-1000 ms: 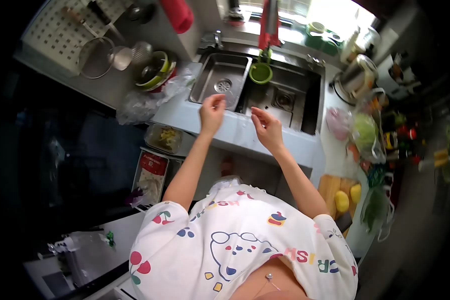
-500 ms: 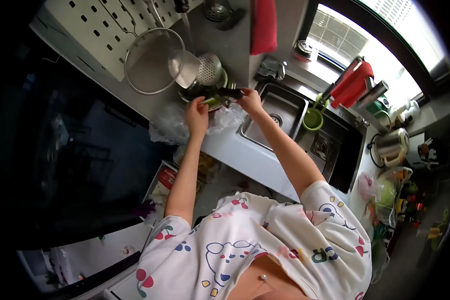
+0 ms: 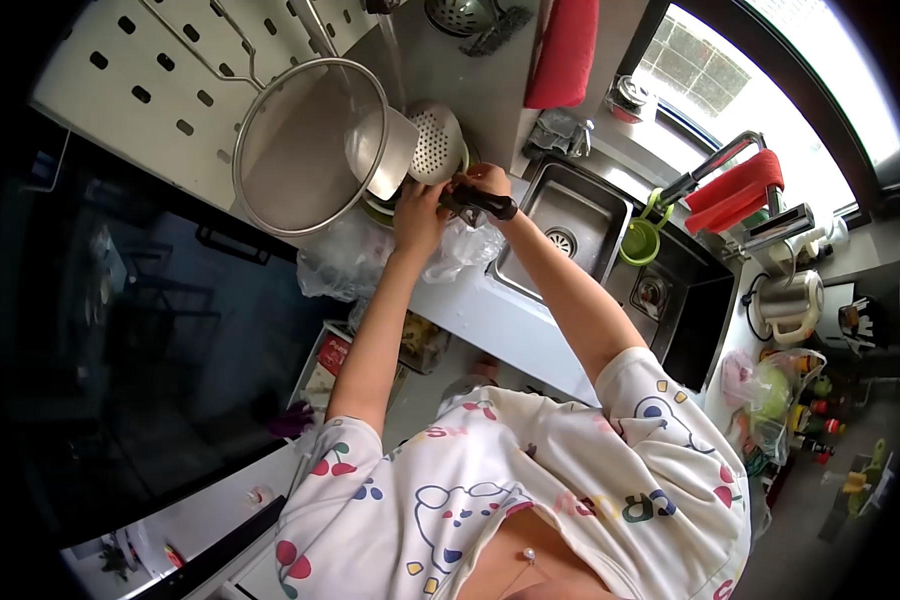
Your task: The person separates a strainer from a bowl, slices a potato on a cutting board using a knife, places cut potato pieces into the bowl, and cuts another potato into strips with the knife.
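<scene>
My right hand [image 3: 484, 181] is closed around a black-handled tool [image 3: 486, 201] with a small metal part, whose exact kind I cannot make out. At its other end, the fingers of my left hand [image 3: 420, 218] are pressed together against the tool. Both hands are above the counter edge, just in front of stacked bowls [image 3: 378, 213] that they mostly hide. Crumpled clear plastic [image 3: 342, 262] lies below and beside my left hand. A perforated metal skimmer [image 3: 436, 143] hangs right behind the hands.
A large round strainer [image 3: 305, 150] and a metal ladle-like utensil [image 3: 392, 160] hang at the left. The double sink [image 3: 570, 200] is to the right, with a green strainer cup [image 3: 640, 242] and red cloth [image 3: 735, 190]. A kettle [image 3: 790, 300] stands farther right.
Both hands have moved from over the sink front leftward to the bowls. My right hand has taken hold of the black-handled tool, and my left hand has come up against it.
</scene>
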### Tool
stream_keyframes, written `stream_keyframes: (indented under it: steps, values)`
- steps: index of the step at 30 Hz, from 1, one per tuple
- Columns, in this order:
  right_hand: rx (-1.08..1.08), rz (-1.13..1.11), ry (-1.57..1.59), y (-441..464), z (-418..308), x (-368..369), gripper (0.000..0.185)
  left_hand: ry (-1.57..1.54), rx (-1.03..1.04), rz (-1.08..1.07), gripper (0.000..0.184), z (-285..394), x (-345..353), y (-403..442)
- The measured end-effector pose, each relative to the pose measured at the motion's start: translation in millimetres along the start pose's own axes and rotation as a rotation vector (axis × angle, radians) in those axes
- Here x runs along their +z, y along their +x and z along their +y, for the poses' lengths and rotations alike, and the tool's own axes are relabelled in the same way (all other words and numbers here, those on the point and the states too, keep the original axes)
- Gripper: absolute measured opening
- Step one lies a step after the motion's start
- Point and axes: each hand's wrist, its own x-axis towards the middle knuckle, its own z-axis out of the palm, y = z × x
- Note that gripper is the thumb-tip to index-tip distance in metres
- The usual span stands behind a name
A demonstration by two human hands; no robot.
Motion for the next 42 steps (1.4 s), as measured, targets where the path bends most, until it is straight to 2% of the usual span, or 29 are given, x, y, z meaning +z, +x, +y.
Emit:
stream_keyframes:
  steps: [4,7,8,11,14,17,21,22,25,29,34,41,42]
  values:
    - [-0.012,0.037,0.012,-4,-5,4,0.037,0.121,0.026,0.066,0.047,-5,11,-3]
    - [0.203,-0.139,0.413,-10,-26,5,0.025,0.108,0.111,0.252,0.045,-12,12,-11]
    - [0.240,-0.055,0.526,-15,-33,11,0.018,0.073,0.129,0.258,0.046,-18,9,-10]
    - [0.087,0.045,0.560,-13,-26,20,0.019,-0.036,0.158,0.297,0.050,-34,1,-9]
    - [0.014,0.108,0.474,-34,-66,5,0.022,-0.146,0.144,0.394,0.055,-30,-10,-10]
    - [-0.060,0.209,0.329,-46,-94,-10,0.024,-0.275,0.180,0.445,0.052,-31,-6,-13]
    - [-0.229,0.404,0.151,-41,-90,-26,0.027,-0.440,0.162,0.513,0.037,-32,-1,-9]
    - [-0.211,0.404,0.186,-42,-90,-32,0.029,-0.384,0.163,0.553,0.031,-30,-1,-9]
    - [-0.158,0.412,0.252,-56,-99,-51,0.028,-0.171,0.199,0.571,0.025,-27,-8,-13]
    - [-0.109,0.417,0.375,-59,-95,-78,0.025,-0.125,0.209,0.586,0.021,-42,4,-17]
    - [-0.066,0.382,0.446,-76,-89,-105,0.034,-0.074,0.244,0.642,0.016,-38,0,-15]
    - [-0.053,0.447,0.517,-98,-82,-129,0.031,-0.509,0.188,0.519,0.028,-20,6,-18]
    - [-0.053,0.455,0.525,-101,-83,-131,0.031,-0.448,0.218,0.485,0.033,-23,10,-18]
